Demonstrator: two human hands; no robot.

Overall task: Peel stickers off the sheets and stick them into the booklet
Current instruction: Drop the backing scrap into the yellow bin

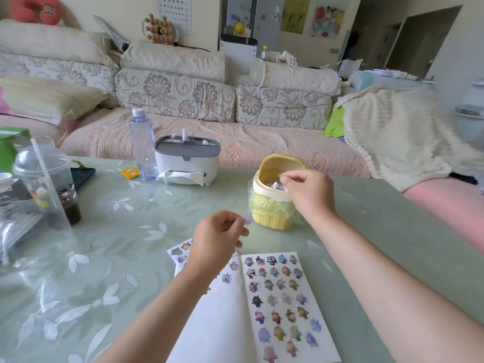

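An open white booklet (227, 323) lies on the table in front of me. Its right page carries several rows of small cartoon stickers (281, 299), its left page only a few near the top. A sticker sheet (179, 251) pokes out from under the booklet's top left corner. My left hand (217, 235) hovers above that corner and pinches a small pale purple sticker (248, 219) between thumb and fingertips. My right hand (306, 189) reaches over the open yellow mini bin (272, 218), its fingertips pinched together on a tiny scrap (281, 176) that is hard to make out.
The bin is lined with a yellowish bag and holds crumpled scraps. A tissue box (187, 159) and a clear water bottle (142, 145) stand behind. A domed plastic cup with dark drink (49, 182) and plastic bags sit at left. A sofa runs along the far side.
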